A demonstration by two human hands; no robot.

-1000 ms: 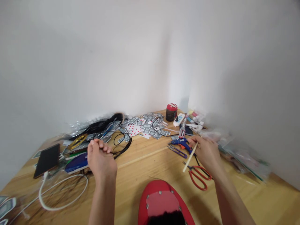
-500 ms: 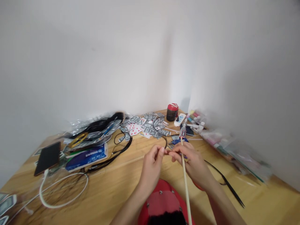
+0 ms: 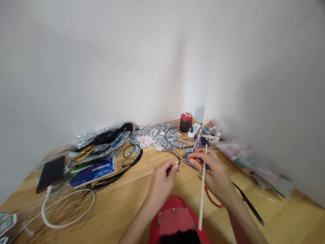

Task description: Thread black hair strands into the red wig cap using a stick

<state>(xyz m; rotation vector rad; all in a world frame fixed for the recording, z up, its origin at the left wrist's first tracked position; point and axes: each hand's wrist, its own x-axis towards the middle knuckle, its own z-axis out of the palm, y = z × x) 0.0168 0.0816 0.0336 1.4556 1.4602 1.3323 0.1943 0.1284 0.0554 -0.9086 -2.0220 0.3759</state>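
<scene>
Sitting at six o'clock is a red form (image 3: 175, 218). The left hand (image 3: 164, 176) pinches a thin dark strand (image 3: 178, 158) curving toward twelve; the right hand (image 3: 212, 173) holds a pale stick (image 3: 202, 198), long end toward six. Playing cards (image 3: 145, 140) spread at eleven, a red-lidded jar (image 3: 186, 123) beyond at twelve.

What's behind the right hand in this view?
Partly visible past the right hand: a blue-and-orange glue gun and a curved red handle. The hand covers much of both; anything else directly behind the palm can't be seen.
</scene>
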